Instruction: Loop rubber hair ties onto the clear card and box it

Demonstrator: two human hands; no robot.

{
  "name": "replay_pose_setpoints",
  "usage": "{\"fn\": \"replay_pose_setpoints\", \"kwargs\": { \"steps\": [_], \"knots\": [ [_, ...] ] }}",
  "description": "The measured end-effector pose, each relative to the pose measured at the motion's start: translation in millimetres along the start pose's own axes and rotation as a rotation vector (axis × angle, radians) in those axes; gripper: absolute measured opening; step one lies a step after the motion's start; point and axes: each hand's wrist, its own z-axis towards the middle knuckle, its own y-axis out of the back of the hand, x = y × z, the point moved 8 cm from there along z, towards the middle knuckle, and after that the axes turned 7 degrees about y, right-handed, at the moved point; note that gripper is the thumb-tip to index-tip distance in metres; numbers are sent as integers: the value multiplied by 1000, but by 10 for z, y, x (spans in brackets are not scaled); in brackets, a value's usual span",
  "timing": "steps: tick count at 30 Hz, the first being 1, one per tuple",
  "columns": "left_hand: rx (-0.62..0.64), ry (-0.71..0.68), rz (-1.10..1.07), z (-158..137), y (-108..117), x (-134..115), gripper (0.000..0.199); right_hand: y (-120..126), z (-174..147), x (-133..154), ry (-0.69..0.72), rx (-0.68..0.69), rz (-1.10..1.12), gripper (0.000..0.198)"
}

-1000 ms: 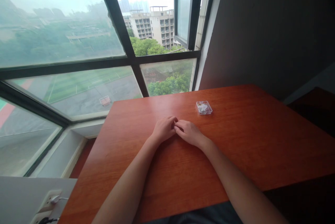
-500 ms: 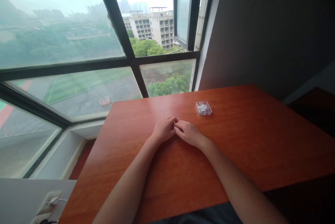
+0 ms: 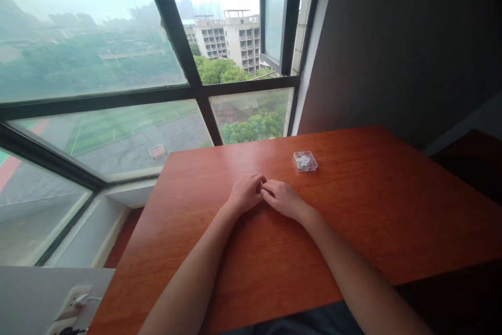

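My left hand (image 3: 246, 192) and my right hand (image 3: 283, 199) rest together on the brown wooden table (image 3: 266, 272), their fingertips meeting. The fingers of both are curled and closed. Whatever they may pinch between them is hidden or too small to name. Beyond my right hand, a little to its right, lies a small clear plastic box (image 3: 305, 161) with small pale or metallic pieces inside that I cannot make out. Neither hand touches the box.
Dark-framed windows (image 3: 200, 92) run along the far and left sides of the table, with one pane swung outward. A grey wall (image 3: 372, 53) rises behind on the right. At lower left, a white plug (image 3: 81, 300) sits in a wall socket.
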Motion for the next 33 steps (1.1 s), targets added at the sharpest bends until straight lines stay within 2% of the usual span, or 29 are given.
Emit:
{"fn": "replay_pose_setpoints", "kwargs": {
  "steps": [33],
  "knots": [
    [-16,-17,-2,6,-13,12,24,11,2,20,10,-3,-14,17]
  ]
}}
